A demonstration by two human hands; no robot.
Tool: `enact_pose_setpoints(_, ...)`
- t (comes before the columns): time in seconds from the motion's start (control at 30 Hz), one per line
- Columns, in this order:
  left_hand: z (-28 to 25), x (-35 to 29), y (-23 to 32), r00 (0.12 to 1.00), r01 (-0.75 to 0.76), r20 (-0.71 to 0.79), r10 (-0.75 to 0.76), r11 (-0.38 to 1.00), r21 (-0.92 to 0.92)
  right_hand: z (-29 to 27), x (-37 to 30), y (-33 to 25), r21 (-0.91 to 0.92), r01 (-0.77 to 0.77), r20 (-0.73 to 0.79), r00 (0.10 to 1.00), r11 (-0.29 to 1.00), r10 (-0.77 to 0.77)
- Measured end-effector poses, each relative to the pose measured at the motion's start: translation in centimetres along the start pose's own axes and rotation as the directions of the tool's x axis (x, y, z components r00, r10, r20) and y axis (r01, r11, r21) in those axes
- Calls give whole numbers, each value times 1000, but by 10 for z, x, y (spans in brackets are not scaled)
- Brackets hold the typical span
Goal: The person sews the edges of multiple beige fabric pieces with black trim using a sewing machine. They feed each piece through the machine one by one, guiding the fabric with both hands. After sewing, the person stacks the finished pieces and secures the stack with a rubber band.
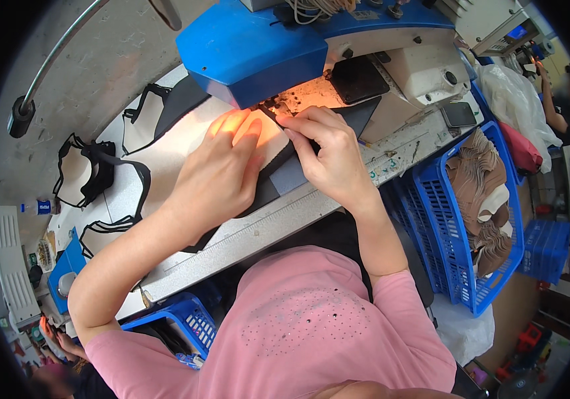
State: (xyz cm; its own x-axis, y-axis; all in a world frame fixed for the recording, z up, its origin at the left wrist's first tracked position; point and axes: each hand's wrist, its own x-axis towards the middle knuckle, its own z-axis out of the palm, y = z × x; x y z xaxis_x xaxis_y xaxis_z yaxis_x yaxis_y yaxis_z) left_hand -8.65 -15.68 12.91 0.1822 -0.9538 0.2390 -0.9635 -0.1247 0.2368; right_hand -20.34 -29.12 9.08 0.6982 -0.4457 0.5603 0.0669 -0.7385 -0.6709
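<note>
A bra with pale inner lining and black edging (268, 143) lies under the lit front of a blue-and-white sewing machine (252, 56). My left hand (222, 163) rests on the pale lining, fingers bent and drawn together, gripping the fabric. Beside it, my right hand (328, 149) pinches the black edge between thumb and forefinger, close to the needle area. My left fingers glow orange under the lamp. The needle itself is hidden by the machine head. To the left, further pale and black bra pieces (165, 153) trail across the table.
Black straps and a cup (85, 169) lie at the far left. A metal ruler strip (265, 223) runs along the table's front edge. On the right stands a blue basket (441, 226) of brown fabric pieces (474, 193). A dark phone-like slab (458, 114) lies at the table's right end.
</note>
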Motion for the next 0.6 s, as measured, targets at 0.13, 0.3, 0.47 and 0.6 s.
enact_pose_setpoints(0.13,-7,5,-19,997,-17,77,17,1000,-2,2,1,1,-35,40,-23,999,999,-40)
enact_pose_setpoints(0.3,-14,16,-44,987,-121,98,124,992,-35,3,0,2,-28,51,-26,998,998,-52)
enact_pose_setpoints(0.47,-19,22,-55,983,-121,143,118,993,7,3,-1,3,-15,38,-29,999,999,-38)
enact_pose_setpoints(0.6,-25,21,-43,984,-22,177,16,999,32,0,-1,2,-13,9,-4,1000,1000,-9)
